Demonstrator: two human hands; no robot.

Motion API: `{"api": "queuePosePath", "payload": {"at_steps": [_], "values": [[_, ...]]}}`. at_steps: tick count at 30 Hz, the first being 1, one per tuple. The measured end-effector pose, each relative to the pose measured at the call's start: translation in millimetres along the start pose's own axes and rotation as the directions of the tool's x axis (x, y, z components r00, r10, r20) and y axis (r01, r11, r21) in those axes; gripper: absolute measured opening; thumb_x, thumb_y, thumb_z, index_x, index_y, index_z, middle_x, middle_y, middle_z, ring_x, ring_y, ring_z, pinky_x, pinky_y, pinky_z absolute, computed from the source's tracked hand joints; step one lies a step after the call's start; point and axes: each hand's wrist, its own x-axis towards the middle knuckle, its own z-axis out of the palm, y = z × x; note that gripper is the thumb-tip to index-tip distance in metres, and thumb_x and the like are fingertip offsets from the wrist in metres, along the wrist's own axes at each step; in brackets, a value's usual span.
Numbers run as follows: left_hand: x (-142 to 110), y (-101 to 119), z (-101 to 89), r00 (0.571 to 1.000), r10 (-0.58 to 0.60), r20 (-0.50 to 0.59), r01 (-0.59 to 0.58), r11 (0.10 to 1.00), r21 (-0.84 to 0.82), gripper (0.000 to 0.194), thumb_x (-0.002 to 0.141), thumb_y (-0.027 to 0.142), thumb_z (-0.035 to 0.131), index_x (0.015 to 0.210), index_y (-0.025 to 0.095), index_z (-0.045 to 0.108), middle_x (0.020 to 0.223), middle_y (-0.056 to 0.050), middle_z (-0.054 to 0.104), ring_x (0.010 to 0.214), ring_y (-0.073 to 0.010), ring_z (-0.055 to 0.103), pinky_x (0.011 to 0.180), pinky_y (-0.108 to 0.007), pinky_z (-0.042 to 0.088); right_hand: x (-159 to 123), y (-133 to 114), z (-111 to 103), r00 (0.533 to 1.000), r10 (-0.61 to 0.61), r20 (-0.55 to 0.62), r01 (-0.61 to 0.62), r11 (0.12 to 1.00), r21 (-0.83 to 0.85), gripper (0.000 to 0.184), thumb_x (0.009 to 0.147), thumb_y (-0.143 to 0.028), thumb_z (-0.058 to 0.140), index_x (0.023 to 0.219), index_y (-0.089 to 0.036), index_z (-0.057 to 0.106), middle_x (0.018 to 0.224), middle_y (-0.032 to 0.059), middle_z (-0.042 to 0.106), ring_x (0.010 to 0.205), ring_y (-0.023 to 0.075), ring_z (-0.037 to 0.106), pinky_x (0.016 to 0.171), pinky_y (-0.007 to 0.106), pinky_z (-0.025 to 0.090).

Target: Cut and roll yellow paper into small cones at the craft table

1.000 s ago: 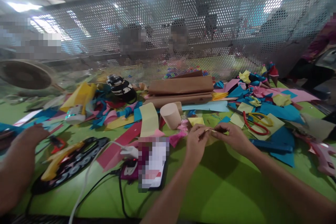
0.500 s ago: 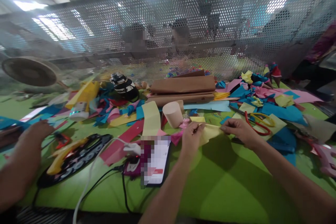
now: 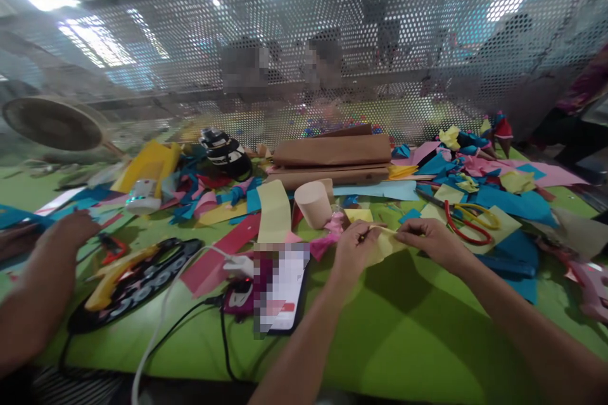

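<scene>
Both my hands hold one piece of yellow crepe paper [image 3: 382, 247] above the green table. My left hand [image 3: 352, 247] pinches its left end, and something small and dark shows at the fingertips. At the paper's right top edge, my right hand [image 3: 430, 237] is closed in a pinch. Just left of my left hand lies a pink paper bow [image 3: 327, 237], beside a pale tape roll or cylinder [image 3: 312, 204]. Red-handled scissors [image 3: 468, 224] rest on paper right of my right hand.
A phone [image 3: 287, 291], a purple power adapter [image 3: 240, 297] and cables lie left of my forearm. A yellow glue gun [image 3: 123, 275] rests on a black tray. Another person's arm [image 3: 47, 285] reaches in at the left. Brown paper [image 3: 332, 152] and coloured scraps line the back.
My right hand has come slightly closer to my left, and the yellow paper between them is now more gathered along its top edge. The other person's arm has barely shifted.
</scene>
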Motion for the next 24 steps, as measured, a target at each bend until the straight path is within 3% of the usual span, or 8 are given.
{"api": "queuePosePath", "payload": {"at_steps": [4, 12, 17, 21, 24], "values": [[1.1, -2.1, -2.1, 0.988, -0.13, 0.078, 0.135, 0.989, -0.064, 0.03, 0.087, 0.045, 0.063, 0.084, 0.015, 0.066, 0.074, -0.001, 0.061, 0.068, -0.0142, 0.053, 0.062, -0.024, 0.04, 0.7, 4.1, -5.6, 0.998, -0.002, -0.067, 0.004, 1.0, 0.027, 0.035, 0.083, -0.052, 0.067, 0.075, -0.018, 0.071, 0.067, -0.0009, 0.062, 0.064, 0.0151, 0.053, 0.059, 0.027, 0.039], [-0.5, -6.3, -1.6, 0.998, -0.046, 0.053, 0.04, 0.992, 0.119, 0.035, 0.087, 0.04, 0.062, 0.063, 0.018, 0.05, 0.062, 0.004, 0.041, 0.062, -0.0115, 0.038, 0.058, -0.024, 0.029, -0.9, -0.6, -1.5, 0.997, -0.042, -0.065, 0.043, 0.999, 0.024, 0.033, 0.079, -0.052, 0.071, 0.087, -0.02, 0.074, 0.078, 0.0011, 0.07, 0.073, 0.0189, 0.061, 0.066, 0.029, 0.046], [-1.2, -4.1, 0.3, 0.991, -0.079, 0.111, 0.07, 0.994, 0.088, 0.023, 0.084, 0.036, 0.065, 0.073, 0.016, 0.061, 0.067, 0.002, 0.053, 0.064, -0.0128, 0.045, 0.059, -0.024, 0.033, 1.3, 2.7, 4.5, 0.997, 0.012, -0.074, -0.004, 0.995, 0.104, 0.036, 0.076, -0.055, 0.073, 0.074, -0.019, 0.069, 0.066, -0.0013, 0.063, 0.06, 0.0148, 0.054, 0.056, 0.027, 0.041], [-1.5, -8.7, 0.6, 0.976, -0.148, 0.161, 0.152, 0.988, -0.01, 0.022, 0.081, 0.037, 0.068, 0.078, 0.016, 0.066, 0.071, 0.0, 0.061, 0.066, -0.0148, 0.054, 0.061, -0.025, 0.039, 1.1, 0.2, 5.0, 0.998, 0.022, -0.051, -0.014, 0.986, 0.166, 0.032, 0.075, -0.051, 0.074, 0.077, -0.019, 0.069, 0.068, -0.0006, 0.064, 0.061, 0.0147, 0.055, 0.056, 0.027, 0.041], [-3.0, -11.9, 0.2, 0.977, -0.132, 0.168, 0.125, 0.991, 0.056, 0.021, 0.082, 0.036, 0.067, 0.074, 0.016, 0.067, 0.068, -0.001, 0.062, 0.065, -0.015, 0.055, 0.059, -0.025, 0.039, -0.5, -4.5, 5.9, 1.0, -0.008, -0.029, 0.012, 0.991, 0.133, 0.029, 0.075, -0.047, 0.075, 0.084, -0.019, 0.072, 0.076, 0.0017, 0.069, 0.068, 0.0168, 0.059, 0.062, 0.028, 0.046]]}}
